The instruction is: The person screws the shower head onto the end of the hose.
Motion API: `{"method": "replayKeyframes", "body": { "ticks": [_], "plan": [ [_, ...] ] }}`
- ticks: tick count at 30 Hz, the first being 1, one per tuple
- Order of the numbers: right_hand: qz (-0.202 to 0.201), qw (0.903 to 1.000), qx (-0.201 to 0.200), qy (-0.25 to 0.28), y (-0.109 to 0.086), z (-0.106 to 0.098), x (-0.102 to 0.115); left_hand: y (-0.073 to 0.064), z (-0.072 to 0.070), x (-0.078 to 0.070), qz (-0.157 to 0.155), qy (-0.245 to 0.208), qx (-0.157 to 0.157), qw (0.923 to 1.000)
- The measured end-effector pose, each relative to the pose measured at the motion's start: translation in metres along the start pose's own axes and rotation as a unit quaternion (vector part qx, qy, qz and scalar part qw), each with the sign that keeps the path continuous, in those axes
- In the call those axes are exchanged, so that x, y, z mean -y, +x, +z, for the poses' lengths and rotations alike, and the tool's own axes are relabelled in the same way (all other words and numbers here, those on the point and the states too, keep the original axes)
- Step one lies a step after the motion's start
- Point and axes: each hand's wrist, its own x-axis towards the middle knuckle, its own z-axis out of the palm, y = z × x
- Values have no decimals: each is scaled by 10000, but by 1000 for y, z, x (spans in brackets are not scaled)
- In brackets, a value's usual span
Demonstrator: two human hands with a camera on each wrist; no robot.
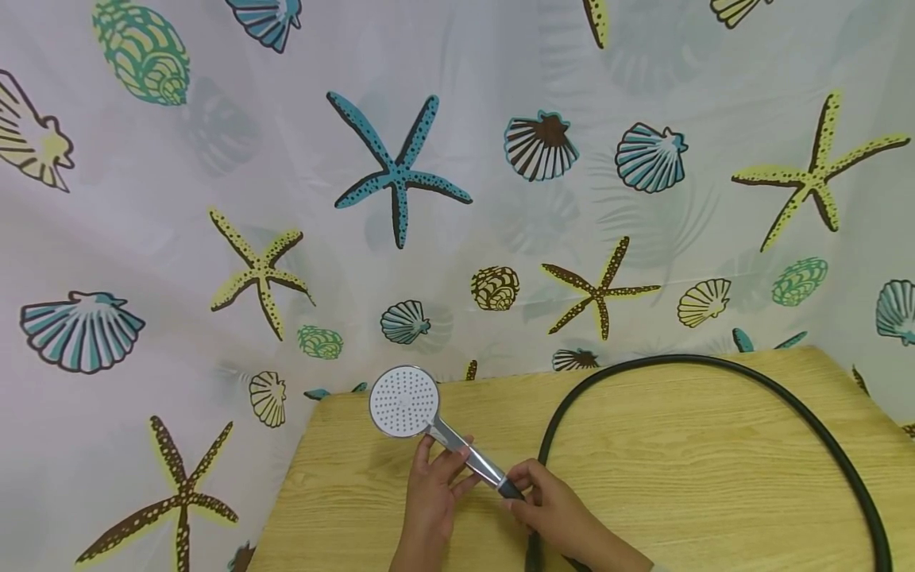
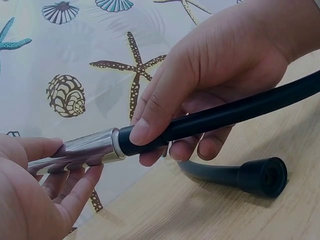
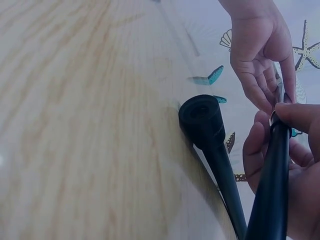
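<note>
A chrome hand shower head with a round white dotted face is held up over the table, its face toward the head camera. My left hand holds its chrome handle between thumb and fingers. My right hand pinches the black end of a shower hose right at the handle's bottom, thumb on top and fingers beneath. In the left wrist view the hose end meets the handle at a pale ring. The hose's other end, a flared black connector, lies free on the table near my right hand.
The wooden table carries the hose, which curves in a wide loop across its right side. Behind and to the left hangs a white curtain printed with starfish and shells, reaching down to the table's back edge.
</note>
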Motion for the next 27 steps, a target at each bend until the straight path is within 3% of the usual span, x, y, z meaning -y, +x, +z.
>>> {"method": "replayKeyframes", "body": {
  "ticks": [8,27],
  "plan": [
    [-40,9997,-20,-229,-1,0,-3,0,-2,1,-16,6,13,10000],
    [47,10000,59,-32,-1,1,0,0,-3,2,55,56,38,10000]
  ]
}}
